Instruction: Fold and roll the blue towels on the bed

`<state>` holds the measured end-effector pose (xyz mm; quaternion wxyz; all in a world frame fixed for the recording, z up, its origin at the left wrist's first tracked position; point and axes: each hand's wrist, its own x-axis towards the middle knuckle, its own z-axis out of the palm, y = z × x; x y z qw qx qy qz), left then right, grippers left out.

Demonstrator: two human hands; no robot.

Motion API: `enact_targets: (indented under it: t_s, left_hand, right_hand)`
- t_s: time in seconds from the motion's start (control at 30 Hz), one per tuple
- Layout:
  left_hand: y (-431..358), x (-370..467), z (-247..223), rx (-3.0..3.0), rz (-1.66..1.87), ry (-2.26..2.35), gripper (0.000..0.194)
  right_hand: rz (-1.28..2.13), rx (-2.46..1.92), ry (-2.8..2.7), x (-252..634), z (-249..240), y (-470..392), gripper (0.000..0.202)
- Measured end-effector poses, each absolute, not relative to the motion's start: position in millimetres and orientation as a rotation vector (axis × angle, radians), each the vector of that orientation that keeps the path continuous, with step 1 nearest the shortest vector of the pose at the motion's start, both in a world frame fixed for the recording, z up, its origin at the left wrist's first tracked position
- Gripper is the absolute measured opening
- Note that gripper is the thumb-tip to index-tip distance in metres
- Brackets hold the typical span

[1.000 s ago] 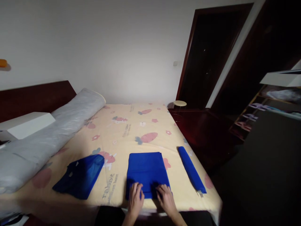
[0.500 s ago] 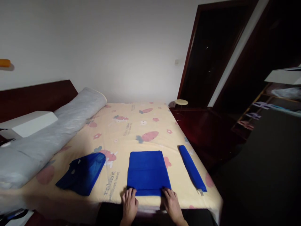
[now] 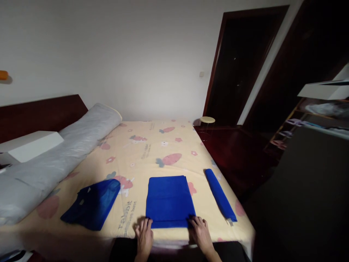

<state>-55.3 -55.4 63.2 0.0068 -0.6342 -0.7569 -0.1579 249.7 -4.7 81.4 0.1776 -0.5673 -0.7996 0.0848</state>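
Note:
A blue cloth [image 3: 170, 198], folded into a flat rectangle, lies near the front edge of the bed, with a narrow folded strip along its near side. At its near left corner is my left hand [image 3: 144, 234], fingers curled onto the cloth edge. My right hand [image 3: 201, 233] touches the near right corner with bent fingertips. To the right lies a rolled blue cloth [image 3: 220, 194] with a small tag at its near end. Another blue cloth [image 3: 94, 203], loosely folded, lies to the left.
The bed [image 3: 141, 156] has a printed yellow sheet. A grey rolled bundle [image 3: 65, 156] and a white box [image 3: 32, 145] lie along its left side. Beyond the right edge stand a stool [image 3: 207, 119] and a rack [image 3: 289, 125] holding slippers.
The view has shifted slightly, so the scene sits a little further left. Both hands remain at the near corners of the folded cloth; its shape looks about the same.

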Motion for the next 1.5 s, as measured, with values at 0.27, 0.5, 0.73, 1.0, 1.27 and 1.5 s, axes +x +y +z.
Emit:
enact_targets:
  t_s: [0.27, 0.5, 0.73, 1.0, 1.27, 1.5]
  left_hand:
    - [-42.0, -59.0, 83.6, -2.035, -0.49, -2.442, 0.043]
    - [-27.7, -55.0, 121.7, -2.039, -0.435, -2.57, 0.035]
    - [-28.1, -56.1, 137.0, -1.921, -0.17, -2.878, 0.038]
    - [-24.3, -60.9, 141.4, -1.821, -0.087, -3.034, 0.034]
    - [-25.6, -59.3, 144.9, -1.706, -0.129, -3.014, 0.031]
    - [-29.3, -3.0, 127.5, -2.271, -0.451, -2.561, 0.043]
  right_hand:
    - [0.321, -1.646, -2.283, 246.0, 99.6, 8.2, 0.042]
    - [0.411, -1.632, -2.302, 248.4, 109.3, 19.9, 0.028]
    - [0.513, -1.665, -2.309, 249.0, 105.4, 17.5, 0.026]
    - [0.554, -1.693, -2.266, 252.3, 102.4, 13.1, 0.029]
    - [0.258, -1.713, -2.12, 254.7, 81.6, 4.5, 0.038]
    - [0.212, -1.477, -2.234, 195.6, 87.7, -4.6, 0.05]
